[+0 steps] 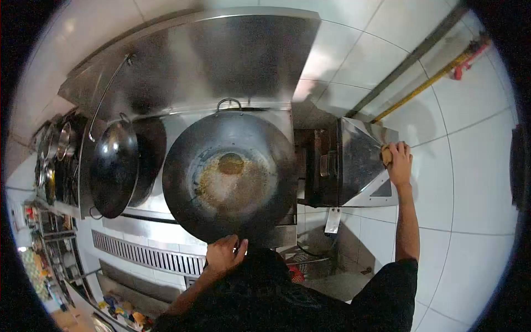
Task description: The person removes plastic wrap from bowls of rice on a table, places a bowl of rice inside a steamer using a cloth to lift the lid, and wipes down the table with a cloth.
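Observation:
A large dark wok (276, 144) sits on the steel stove, with cloudy liquid and brownish bits (235, 182) in its bottom. My left hand (224, 254) is at the wok's near rim, its fingers closed there; what they grip is hidden by the hand. Off to the right, my right hand (399, 161) is closed on a tan cloth (386, 156) against the far-right edge of a steel box-shaped unit (362, 160).
Left of the wok, a second dark wok (114, 169) leans on its side beneath a long hooked ladle (105, 102). Stacked metal pans (66, 141) stand farther left. A yellow pipe (426, 80) runs along the tiled wall. A slotted drain (146, 253) lies in front of the stove.

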The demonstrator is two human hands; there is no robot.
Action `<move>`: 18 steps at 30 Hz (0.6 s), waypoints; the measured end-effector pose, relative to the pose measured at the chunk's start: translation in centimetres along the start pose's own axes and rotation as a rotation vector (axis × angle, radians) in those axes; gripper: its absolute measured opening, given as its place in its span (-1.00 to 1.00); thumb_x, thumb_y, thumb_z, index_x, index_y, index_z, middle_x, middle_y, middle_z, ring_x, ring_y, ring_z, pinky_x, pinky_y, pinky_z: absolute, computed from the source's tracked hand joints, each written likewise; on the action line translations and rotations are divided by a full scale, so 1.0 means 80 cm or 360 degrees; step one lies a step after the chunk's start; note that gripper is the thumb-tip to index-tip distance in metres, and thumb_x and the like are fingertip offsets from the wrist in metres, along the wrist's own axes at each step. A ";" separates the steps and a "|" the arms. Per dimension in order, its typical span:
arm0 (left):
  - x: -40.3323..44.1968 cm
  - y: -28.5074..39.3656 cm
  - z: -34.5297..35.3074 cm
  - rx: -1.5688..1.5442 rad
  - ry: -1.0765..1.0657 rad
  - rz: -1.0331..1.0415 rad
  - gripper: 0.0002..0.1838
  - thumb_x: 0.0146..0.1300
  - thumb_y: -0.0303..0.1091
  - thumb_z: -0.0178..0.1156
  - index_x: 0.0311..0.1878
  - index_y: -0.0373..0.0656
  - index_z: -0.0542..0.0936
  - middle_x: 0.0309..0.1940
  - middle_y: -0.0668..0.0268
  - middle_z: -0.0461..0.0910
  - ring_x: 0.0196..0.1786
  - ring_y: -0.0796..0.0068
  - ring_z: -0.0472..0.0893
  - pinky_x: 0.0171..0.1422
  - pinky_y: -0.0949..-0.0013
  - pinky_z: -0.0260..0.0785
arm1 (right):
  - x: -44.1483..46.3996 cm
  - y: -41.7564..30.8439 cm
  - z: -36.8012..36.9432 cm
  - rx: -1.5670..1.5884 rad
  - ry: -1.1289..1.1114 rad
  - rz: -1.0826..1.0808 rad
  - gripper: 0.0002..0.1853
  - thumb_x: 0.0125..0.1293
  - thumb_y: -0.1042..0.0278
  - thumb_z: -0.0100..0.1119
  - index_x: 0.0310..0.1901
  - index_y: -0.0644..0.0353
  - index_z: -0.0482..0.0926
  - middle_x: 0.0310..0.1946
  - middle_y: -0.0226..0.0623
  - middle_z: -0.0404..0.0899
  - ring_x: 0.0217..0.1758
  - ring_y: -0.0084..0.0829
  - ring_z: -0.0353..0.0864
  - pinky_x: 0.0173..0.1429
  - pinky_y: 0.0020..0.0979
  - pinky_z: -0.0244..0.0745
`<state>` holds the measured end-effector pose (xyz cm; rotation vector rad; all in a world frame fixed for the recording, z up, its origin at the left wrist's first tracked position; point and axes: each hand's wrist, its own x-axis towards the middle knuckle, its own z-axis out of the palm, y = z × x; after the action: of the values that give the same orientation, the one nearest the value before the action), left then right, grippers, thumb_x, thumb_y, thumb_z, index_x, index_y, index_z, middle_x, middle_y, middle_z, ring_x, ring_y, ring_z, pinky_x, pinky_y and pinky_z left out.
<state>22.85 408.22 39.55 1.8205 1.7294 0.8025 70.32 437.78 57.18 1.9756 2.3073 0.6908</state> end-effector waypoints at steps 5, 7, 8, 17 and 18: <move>0.012 -0.001 0.046 0.0256 0.0137 -0.0009 -0.66 0.37 -0.17 0.28 -0.49 -0.13 0.52 -0.60 0.16 0.58 -0.61 0.20 0.61 -0.51 0.14 0.46 | 0.011 0.017 0.018 0.0098 -0.0051 -0.0022 -0.42 0.14 0.55 0.25 0.25 0.04 0.47 0.30 -0.07 0.37 0.47 0.05 0.24 0.42 0.10 0.24; 0.041 0.017 0.077 0.0290 0.0083 -0.0079 -0.68 0.40 -0.16 0.25 -0.44 -0.11 0.55 -0.56 0.16 0.62 -0.59 0.16 0.64 -0.53 0.10 0.48 | 0.034 0.047 0.051 0.0060 -0.0070 -0.0058 -0.50 0.23 0.48 0.22 0.24 0.11 0.48 0.29 -0.01 0.39 0.45 0.10 0.25 0.42 0.08 0.24; 0.050 0.024 0.091 0.0173 0.0156 0.0007 -0.69 0.41 -0.15 0.23 -0.41 -0.12 0.55 -0.54 0.14 0.64 -0.58 0.15 0.65 -0.53 0.09 0.49 | 0.039 0.088 0.089 0.0130 0.0142 -0.0179 -0.53 0.27 0.44 0.22 0.24 0.13 0.48 0.28 0.02 0.39 0.43 0.11 0.28 0.43 0.09 0.22; 0.157 0.008 0.153 0.0300 0.0345 0.0097 -0.66 0.47 -0.10 0.12 -0.34 -0.17 0.53 -0.56 0.18 0.59 -0.49 0.14 0.67 -0.48 0.10 0.54 | 0.119 0.063 0.181 0.0693 0.0476 -0.0033 -0.29 0.35 0.20 0.26 0.43 0.34 0.24 0.34 0.17 0.26 0.42 0.18 0.27 0.43 0.01 0.31; 0.195 0.059 0.230 0.0376 0.0360 0.0078 -0.66 0.47 -0.10 0.12 -0.34 -0.17 0.53 -0.56 0.18 0.59 -0.49 0.14 0.67 -0.48 0.10 0.54 | 0.128 0.143 0.254 0.0710 0.0343 0.0163 -0.26 0.39 0.08 0.28 0.44 0.33 0.24 0.35 0.13 0.27 0.45 0.17 0.26 0.42 0.03 0.31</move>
<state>39.52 424.16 31.20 1.9969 2.0018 0.8845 85.13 454.94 45.48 2.3129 2.6966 0.4387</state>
